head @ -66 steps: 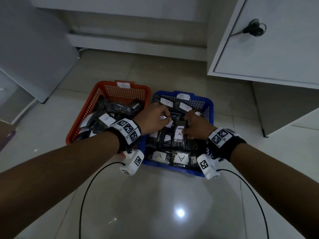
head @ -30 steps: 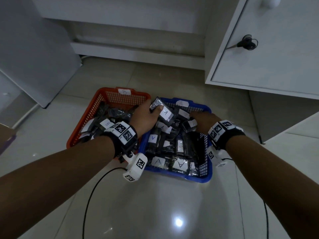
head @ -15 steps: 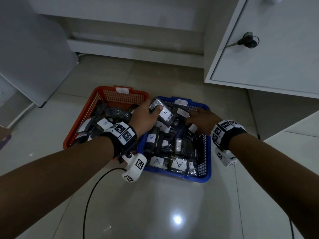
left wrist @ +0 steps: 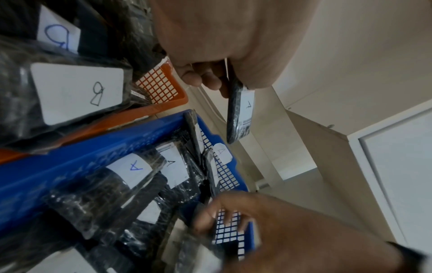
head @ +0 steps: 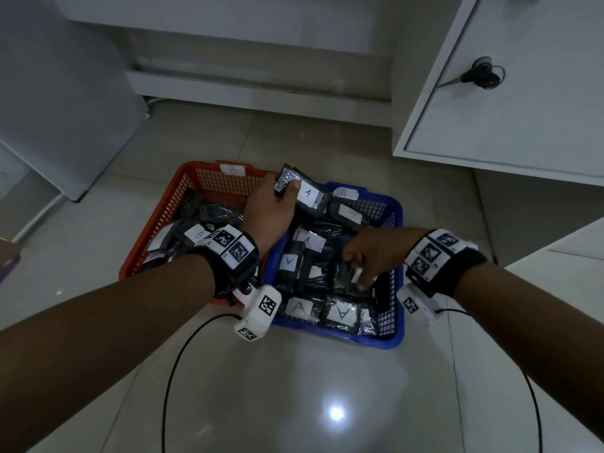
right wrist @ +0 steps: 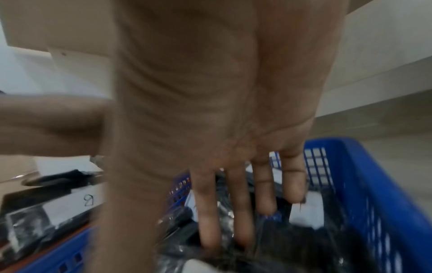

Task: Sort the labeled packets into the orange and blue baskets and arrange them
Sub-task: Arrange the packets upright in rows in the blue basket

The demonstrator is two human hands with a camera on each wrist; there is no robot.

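A black plastic-wrapped packet labelled A (head: pixel 302 191) is gripped by the left hand (head: pixel 268 214) above the blue mesh plastic basket (head: pixel 397 289)'s far-left corner; it should be laid flat, label up, where the right hand (head: pixel 372 256)'s straightened fingers press packets aside.

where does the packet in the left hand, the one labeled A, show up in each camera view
Head: the held packet is above centre, raised over the seam between the baskets, gripped by the left hand.
Left wrist: the held packet hangs edge-on right of centre, below the fingers.
Right wrist: not identifiable; the right hand fills the blurred picture.
Shared landmark: the blue basket.
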